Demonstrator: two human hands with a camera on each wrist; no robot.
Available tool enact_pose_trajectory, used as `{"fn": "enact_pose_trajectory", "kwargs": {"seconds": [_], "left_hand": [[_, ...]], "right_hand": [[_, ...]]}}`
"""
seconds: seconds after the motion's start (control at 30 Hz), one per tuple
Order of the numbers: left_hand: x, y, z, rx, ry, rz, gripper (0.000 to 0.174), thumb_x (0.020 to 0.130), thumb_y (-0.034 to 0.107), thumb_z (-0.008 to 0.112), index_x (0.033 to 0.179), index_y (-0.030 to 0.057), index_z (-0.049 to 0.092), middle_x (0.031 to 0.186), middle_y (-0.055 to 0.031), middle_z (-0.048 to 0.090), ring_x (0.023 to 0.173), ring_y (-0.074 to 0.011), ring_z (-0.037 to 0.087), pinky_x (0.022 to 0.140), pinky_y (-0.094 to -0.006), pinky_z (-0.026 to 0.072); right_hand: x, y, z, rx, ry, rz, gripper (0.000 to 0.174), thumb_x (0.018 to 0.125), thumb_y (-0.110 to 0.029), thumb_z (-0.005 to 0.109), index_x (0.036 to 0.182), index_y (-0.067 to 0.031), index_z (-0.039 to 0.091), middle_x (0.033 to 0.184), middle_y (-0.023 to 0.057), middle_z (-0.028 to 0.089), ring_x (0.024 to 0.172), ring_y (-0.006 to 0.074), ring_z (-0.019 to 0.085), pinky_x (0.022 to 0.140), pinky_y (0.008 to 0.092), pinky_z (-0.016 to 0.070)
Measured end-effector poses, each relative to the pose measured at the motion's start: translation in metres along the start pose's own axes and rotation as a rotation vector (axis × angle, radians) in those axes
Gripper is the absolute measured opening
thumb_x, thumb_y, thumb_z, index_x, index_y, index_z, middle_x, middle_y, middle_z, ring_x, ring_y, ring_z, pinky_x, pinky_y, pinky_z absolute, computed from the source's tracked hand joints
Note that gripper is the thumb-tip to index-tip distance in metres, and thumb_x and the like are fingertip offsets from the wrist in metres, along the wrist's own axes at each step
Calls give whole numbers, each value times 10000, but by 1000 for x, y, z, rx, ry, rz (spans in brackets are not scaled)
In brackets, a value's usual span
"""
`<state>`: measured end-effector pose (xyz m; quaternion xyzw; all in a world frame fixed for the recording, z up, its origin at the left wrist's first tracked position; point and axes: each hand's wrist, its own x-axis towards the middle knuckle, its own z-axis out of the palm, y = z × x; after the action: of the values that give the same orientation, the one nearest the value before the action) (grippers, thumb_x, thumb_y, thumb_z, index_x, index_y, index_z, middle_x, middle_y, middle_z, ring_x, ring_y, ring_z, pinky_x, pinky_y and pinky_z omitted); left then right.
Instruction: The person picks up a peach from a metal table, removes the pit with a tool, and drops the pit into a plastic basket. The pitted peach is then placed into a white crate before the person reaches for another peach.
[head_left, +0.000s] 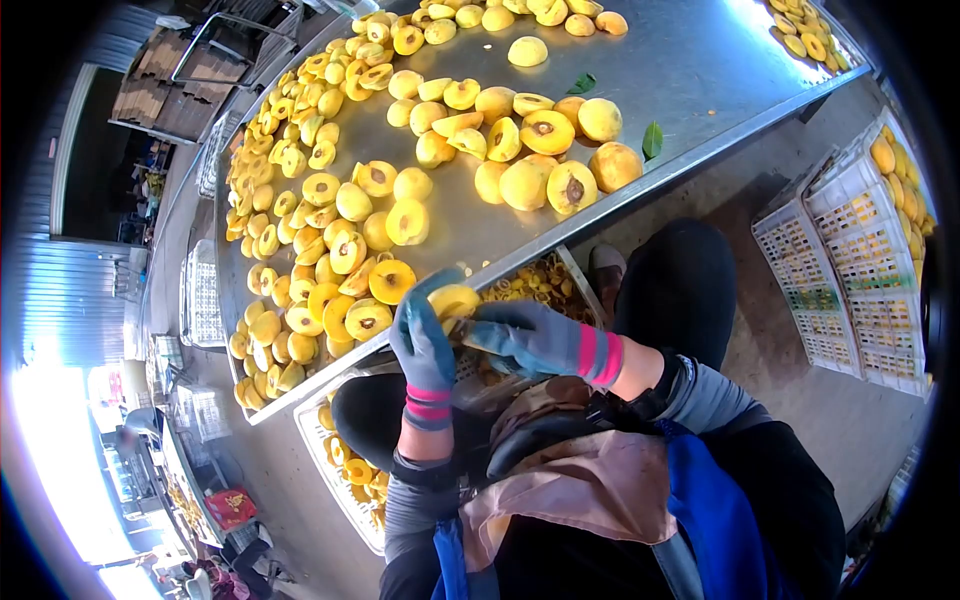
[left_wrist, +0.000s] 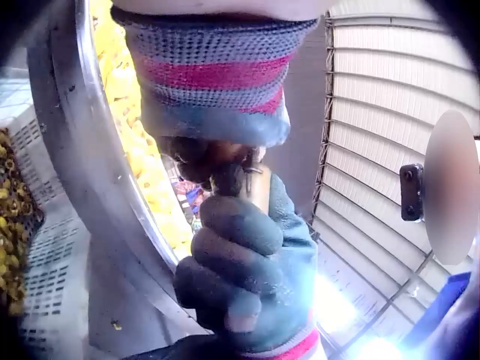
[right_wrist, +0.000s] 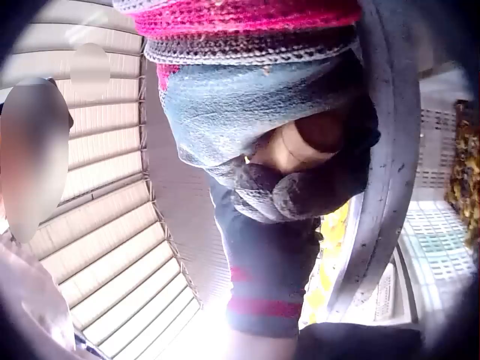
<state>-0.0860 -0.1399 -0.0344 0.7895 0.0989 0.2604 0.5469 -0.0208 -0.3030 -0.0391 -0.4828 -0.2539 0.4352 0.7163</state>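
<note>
My left hand (head_left: pixel 432 322), in a blue-grey glove with a pink-striped cuff, grips a yellow peach (head_left: pixel 455 299) just off the near edge of the steel table (head_left: pixel 690 60). My right hand (head_left: pixel 492 334), in a matching glove, meets the peach from the right. It grips a wooden-handled tool (right_wrist: pixel 304 146), also seen as the tool handle (left_wrist: pixel 258 187) in the left wrist view. The tool's tip is hidden between the gloves. In the right wrist view the left hand's cuff (right_wrist: pixel 268 304) shows below the right glove.
Several halved and whole yellow peaches (head_left: pixel 340 215) and a few green leaves (head_left: pixel 652 140) cover the table. A crate of pits (head_left: pixel 530 282) sits under its edge, another crate (head_left: pixel 345 470) by my knee. White crates (head_left: pixel 850 250) stand on the floor at right.
</note>
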Motion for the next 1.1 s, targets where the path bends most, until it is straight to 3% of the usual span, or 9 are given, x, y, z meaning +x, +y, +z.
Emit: {"fn": "enact_pose_trajectory", "kwargs": {"seconds": [0.13, 0.2, 0.3, 0.43, 0.67, 0.8, 1.0, 1.03, 1.1], "left_hand": [[-2, 1, -13, -398, 172, -395, 679, 997, 591, 385, 1224, -22, 570, 953, -129, 680, 686, -200, 632, 614, -273, 518], [-3, 23, -26, -651, 181, -565, 676, 987, 615, 381, 1219, 10, 572, 868, -115, 672, 529, -167, 571, 454, -222, 443], [-19, 54, -67, -621, 200, -604, 599, 1000, 579, 402, 1221, 54, 589, 897, -55, 654, 674, -146, 624, 508, -236, 497], [-69, 63, -177, -194, 344, -473, 565, 1019, 525, 394, 1219, 32, 586, 866, -76, 649, 621, -148, 608, 482, -233, 476], [-216, 11, -292, -506, 759, -746, 585, 992, 555, 439, 1240, 45, 583, 966, -101, 659, 834, -181, 646, 605, -260, 552], [-320, -54, -325, -9, 742, -969, 423, 998, 400, 519, 1254, 74, 596, 1054, -89, 657, 802, -201, 667, 520, -297, 548], [-409, -85, -286, 345, 460, -1333, 413, 946, 366, 629, 1227, 65, 644, 1068, -97, 677, 963, -219, 664, 841, -330, 527], [-464, -126, -289, 835, 267, -947, 408, 893, 315, 692, 1214, 66, 657, 1023, -144, 691, 1023, -307, 639, 936, -392, 489], [-467, -111, -275, 711, 218, -1018, 419, 813, 276, 749, 1170, 70, 675, 1045, -197, 677, 1102, -391, 579, 1003, -449, 441]], "right_hand": [[-13, -20, -11, 264, -56, 179, 346, 1002, -361, 533, 1144, -63, 637, 644, 26, 545, 568, 100, 548, 530, 260, 430], [-4, -8, -10, -161, 35, 209, 335, 986, -345, 537, 1127, -60, 641, 662, 56, 584, 593, 164, 595, 567, 311, 476], [-1, 44, -12, -1330, 205, -168, 310, 926, -295, 549, 1085, -49, 649, 776, 136, 686, 743, 317, 685, 704, 435, 536], [15, 63, -30, -1460, -90, 420, 345, 868, -265, 557, 1137, -63, 631, 1070, 206, 692, 998, 356, 672, 846, 464, 520], [29, 59, -5, -1659, -151, 575, 513, 857, -327, 608, 1287, -60, 522, 1132, 204, 678, 1069, 351, 647, 928, 439, 490], [28, 65, -8, -1614, -208, 557, 468, 861, -296, 596, 1259, -54, 556, 1206, 249, 630, 1126, 371, 611, 953, 444, 474], [22, 77, -12, -1559, -124, 464, 464, 855, -280, 597, 1261, -60, 556, 1178, 247, 638, 1114, 382, 610, 953, 462, 469], [24, 71, -3, -1556, -124, 471, 457, 855, -281, 595, 1254, -61, 559, 1176, 247, 638, 1113, 382, 610, 953, 463, 469], [28, 90, -5, -1561, -217, 509, 427, 858, -293, 587, 1221, -68, 571, 1170, 245, 641, 1106, 383, 613, 945, 466, 473]]}}
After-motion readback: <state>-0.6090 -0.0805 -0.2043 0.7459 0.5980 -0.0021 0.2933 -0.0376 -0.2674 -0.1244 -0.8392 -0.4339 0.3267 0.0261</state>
